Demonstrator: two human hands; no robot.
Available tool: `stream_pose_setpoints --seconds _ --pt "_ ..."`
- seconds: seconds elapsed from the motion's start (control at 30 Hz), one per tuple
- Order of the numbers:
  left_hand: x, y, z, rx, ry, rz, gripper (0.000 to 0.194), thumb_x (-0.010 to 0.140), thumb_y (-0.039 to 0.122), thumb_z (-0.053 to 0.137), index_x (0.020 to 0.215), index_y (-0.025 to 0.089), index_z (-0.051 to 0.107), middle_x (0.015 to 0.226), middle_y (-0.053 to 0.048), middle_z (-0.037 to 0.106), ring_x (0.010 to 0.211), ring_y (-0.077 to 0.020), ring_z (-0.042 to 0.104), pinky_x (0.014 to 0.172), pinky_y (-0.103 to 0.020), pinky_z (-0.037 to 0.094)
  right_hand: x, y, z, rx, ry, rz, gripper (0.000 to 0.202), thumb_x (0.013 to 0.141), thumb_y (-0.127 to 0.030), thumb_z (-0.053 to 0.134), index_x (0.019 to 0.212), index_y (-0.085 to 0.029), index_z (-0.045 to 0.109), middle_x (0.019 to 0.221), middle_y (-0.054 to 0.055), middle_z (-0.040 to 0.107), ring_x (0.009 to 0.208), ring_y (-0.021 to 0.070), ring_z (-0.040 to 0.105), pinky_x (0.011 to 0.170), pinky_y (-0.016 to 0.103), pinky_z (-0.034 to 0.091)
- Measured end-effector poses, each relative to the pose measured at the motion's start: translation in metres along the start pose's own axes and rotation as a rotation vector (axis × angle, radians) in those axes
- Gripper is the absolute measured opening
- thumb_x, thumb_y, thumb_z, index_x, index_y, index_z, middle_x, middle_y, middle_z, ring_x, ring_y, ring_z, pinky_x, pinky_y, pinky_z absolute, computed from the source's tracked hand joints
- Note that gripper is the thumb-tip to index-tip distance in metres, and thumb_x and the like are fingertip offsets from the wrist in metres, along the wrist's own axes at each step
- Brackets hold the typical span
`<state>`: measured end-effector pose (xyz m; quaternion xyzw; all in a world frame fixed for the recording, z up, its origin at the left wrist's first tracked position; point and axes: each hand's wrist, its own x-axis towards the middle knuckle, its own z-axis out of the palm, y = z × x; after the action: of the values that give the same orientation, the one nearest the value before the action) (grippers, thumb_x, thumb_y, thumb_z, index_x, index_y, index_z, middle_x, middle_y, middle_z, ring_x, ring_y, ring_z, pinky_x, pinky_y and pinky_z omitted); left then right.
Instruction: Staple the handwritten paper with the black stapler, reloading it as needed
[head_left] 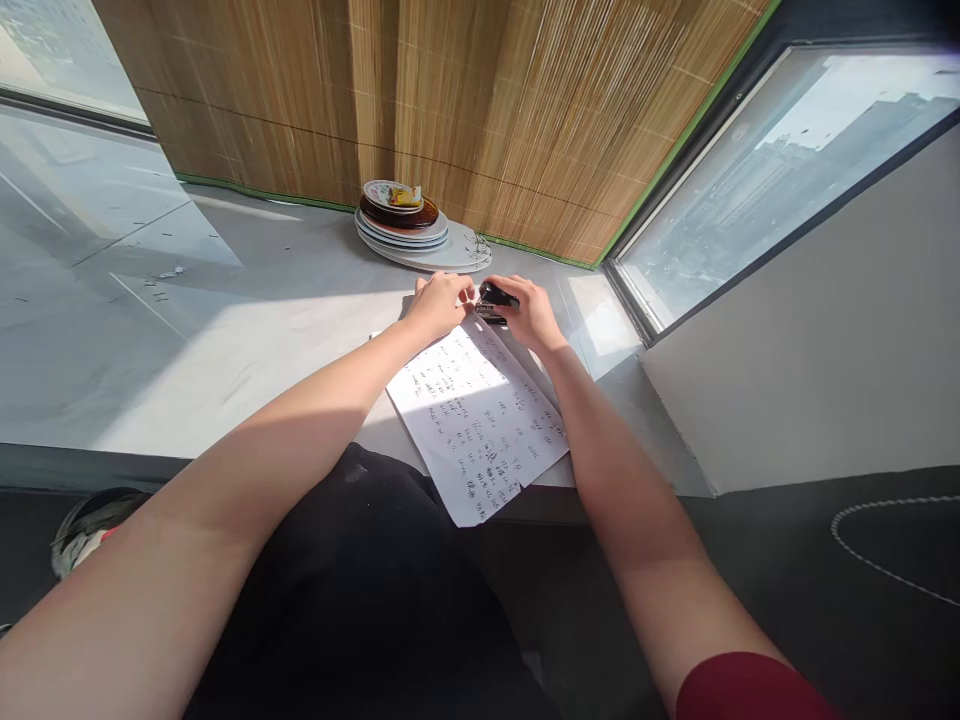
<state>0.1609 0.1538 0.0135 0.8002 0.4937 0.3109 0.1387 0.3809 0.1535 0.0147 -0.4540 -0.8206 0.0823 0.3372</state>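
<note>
A black stapler [495,299] sits in my right hand [531,312], whose fingers wrap around it from the right. Its front end is at the far corner of a handwritten sheet of paper [480,420]. My left hand [441,303] pinches that same far edge of the paper, just left of the stapler. The sheet lies slanted on the white sill, and its near corner hangs over the front edge. Whether there is more than one sheet I cannot tell. The stapler's jaw is partly hidden by my fingers.
Stacked plates [405,235] stand behind my hands, against a bamboo blind [450,100]. Loose staples [161,285] are scattered on the sill [285,350] to the left. A window [787,170] and a white wall [817,370] rise at the right. A bin [82,535] is at lower left.
</note>
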Motion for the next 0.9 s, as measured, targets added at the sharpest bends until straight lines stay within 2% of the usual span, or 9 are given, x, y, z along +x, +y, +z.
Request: stream_pose_setpoints --seconds 0.1,0.2,0.3,0.4,0.53,0.63,0.7,0.8,0.9 --pt "-0.002 0.002 -0.002 0.032 -0.008 0.002 0.017 0.096 0.016 0.072 0.108 0.024 0.08 0.113 -0.011 0.079 0.124 -0.0387 0.064 0.113 -0.059 0.04 0.0 0.001 0.001 -0.013 0.012 0.006 0.037 0.099 -0.02 0.062 0.13 -0.03 0.08 0.12 0.006 0.079 0.114 0.0314 0.07 0.111 0.055 0.056" --pt "-0.008 0.001 -0.008 0.039 -0.107 0.067 0.017 0.096 0.022 0.071 0.104 0.024 0.086 0.116 -0.01 0.08 0.124 -0.0384 0.065 0.114 -0.059 0.039 0.0 0.005 0.002 -0.031 0.035 0.025 0.039 0.097 -0.019 0.063 0.131 -0.029 0.079 0.12 0.008 0.079 0.116 0.0334 0.07 0.111 0.056 0.056" --pt "-0.016 -0.002 -0.015 0.038 -0.219 0.182 0.022 0.1 0.028 0.071 0.115 0.026 0.088 0.131 -0.009 0.078 0.129 -0.036 0.063 0.116 -0.058 0.037 -0.001 0.009 0.0 -0.043 0.037 0.039 0.041 0.097 -0.02 0.061 0.133 -0.029 0.079 0.12 0.009 0.078 0.117 0.0347 0.069 0.11 0.057 0.057" --pt "-0.02 -0.006 -0.02 0.061 -0.31 0.254 0.031 0.109 0.029 0.063 0.133 0.026 0.083 0.151 -0.011 0.071 0.141 -0.0346 0.057 0.121 -0.059 0.032 -0.002 0.012 -0.006 -0.05 0.024 0.055 0.039 0.099 -0.024 0.062 0.133 -0.029 0.079 0.121 0.009 0.078 0.117 0.0351 0.068 0.11 0.057 0.056" --pt "-0.021 -0.008 -0.021 0.075 -0.387 0.241 0.036 0.115 0.028 0.055 0.145 0.03 0.076 0.171 -0.01 0.056 0.16 -0.0377 0.041 0.13 -0.072 0.017 -0.004 0.01 -0.012 -0.065 0.008 0.078 0.039 0.1 -0.029 0.06 0.135 -0.031 0.078 0.124 0.009 0.078 0.118 0.0342 0.068 0.11 0.055 0.056" --pt "-0.02 -0.005 -0.023 0.029 -0.417 0.217 0.034 0.114 0.027 0.058 0.142 0.033 0.077 0.173 -0.007 0.055 0.167 -0.0374 0.034 0.133 -0.078 0.003 -0.004 0.006 -0.014 -0.07 -0.003 0.091 0.04 0.101 -0.032 0.059 0.136 -0.032 0.078 0.128 0.008 0.077 0.12 0.0341 0.068 0.111 0.055 0.056" --pt "-0.019 -0.003 -0.024 0.01 -0.423 0.215 0.032 0.113 0.026 0.06 0.139 0.033 0.078 0.171 -0.006 0.057 0.169 -0.0368 0.032 0.133 -0.079 -0.002 -0.004 0.003 -0.015 -0.067 -0.008 0.1 0.041 0.101 -0.035 0.06 0.138 -0.031 0.078 0.128 0.009 0.078 0.121 0.0351 0.067 0.112 0.056 0.056" --pt "-0.019 -0.001 -0.025 0.021 -0.422 0.203 0.032 0.113 0.023 0.061 0.138 0.03 0.079 0.17 -0.007 0.059 0.169 -0.0363 0.031 0.134 -0.078 -0.004 -0.004 0.001 -0.015 -0.06 -0.02 0.101 0.043 0.101 -0.036 0.06 0.139 -0.029 0.078 0.128 0.01 0.078 0.122 0.0359 0.067 0.112 0.056 0.056" --pt "-0.02 0.001 -0.026 -0.006 -0.404 0.193 0.03 0.111 0.02 0.064 0.135 0.031 0.08 0.168 -0.006 0.061 0.169 -0.0362 0.034 0.135 -0.078 -0.001 -0.004 0.001 -0.015 -0.071 -0.033 0.093 0.043 0.102 -0.033 0.058 0.14 -0.029 0.077 0.13 0.01 0.078 0.12 0.0353 0.066 0.111 0.055 0.055"
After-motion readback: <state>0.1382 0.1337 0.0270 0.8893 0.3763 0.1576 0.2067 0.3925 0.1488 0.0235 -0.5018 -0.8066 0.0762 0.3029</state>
